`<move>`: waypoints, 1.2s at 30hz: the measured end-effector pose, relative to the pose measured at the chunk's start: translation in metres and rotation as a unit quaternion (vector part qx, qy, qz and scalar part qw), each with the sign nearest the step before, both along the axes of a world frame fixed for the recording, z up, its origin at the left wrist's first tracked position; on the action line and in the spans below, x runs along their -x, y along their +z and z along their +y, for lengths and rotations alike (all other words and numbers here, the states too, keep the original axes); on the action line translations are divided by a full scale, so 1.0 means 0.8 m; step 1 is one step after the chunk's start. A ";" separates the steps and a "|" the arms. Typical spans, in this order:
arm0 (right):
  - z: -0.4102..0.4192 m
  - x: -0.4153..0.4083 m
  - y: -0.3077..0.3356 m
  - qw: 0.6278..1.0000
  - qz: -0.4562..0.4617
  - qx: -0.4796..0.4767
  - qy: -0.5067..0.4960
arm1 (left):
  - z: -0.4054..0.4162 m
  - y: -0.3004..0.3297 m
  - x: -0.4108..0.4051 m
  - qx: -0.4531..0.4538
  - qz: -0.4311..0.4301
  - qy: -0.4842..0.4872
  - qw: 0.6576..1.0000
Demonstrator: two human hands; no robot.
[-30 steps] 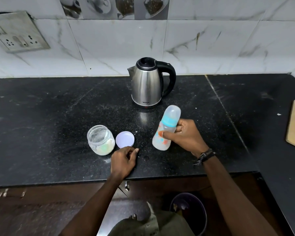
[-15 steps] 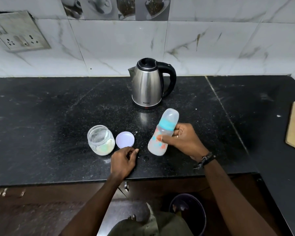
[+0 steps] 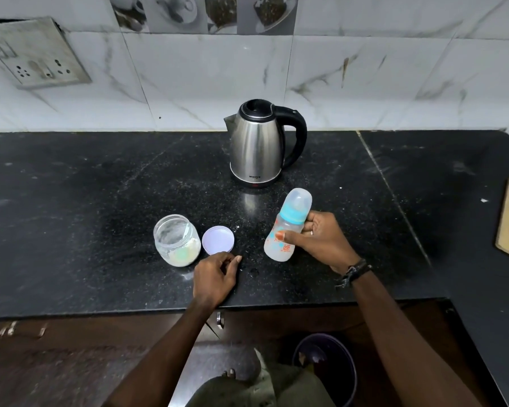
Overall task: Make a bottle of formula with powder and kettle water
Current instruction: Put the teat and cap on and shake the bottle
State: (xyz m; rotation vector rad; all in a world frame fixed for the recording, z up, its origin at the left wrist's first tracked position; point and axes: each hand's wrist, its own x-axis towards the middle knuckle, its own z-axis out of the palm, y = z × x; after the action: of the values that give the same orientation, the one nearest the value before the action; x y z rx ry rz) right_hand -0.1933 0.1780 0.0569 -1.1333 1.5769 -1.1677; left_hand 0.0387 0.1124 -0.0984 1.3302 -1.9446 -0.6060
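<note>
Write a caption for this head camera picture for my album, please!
Right hand tilts a capped baby bottle beside the kettle; open powder jar and its lid wait.

Brushed, glossy steel kettle (image 3: 256, 148) with black plastic handle, set on speckled polished black stone counter (image 3: 100, 201), translucent plastic bottle (image 3: 285, 230) before the kettle, clear jar (image 3: 177, 243), smooth matt lid (image 3: 218, 240), marbled glossy wall tiles (image 3: 365, 83) behind.
</note>
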 end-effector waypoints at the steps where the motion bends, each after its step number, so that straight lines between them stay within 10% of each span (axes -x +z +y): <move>1: 0.000 0.000 0.000 1.000 0.000 0.001 0.001 | 0.000 0.000 0.000 -0.002 0.000 0.000 1.000; 36: -0.185 0.035 -0.085 0.977 0.198 -0.026 -0.067 | -0.002 0.005 0.004 0.001 -0.018 0.000 1.000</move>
State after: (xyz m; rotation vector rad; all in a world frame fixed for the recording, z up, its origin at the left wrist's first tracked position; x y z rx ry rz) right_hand -0.2214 0.0300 -0.0114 -1.2982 2.0022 -1.0201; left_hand 0.0358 0.1109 -0.0944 1.3482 -1.9737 -0.5825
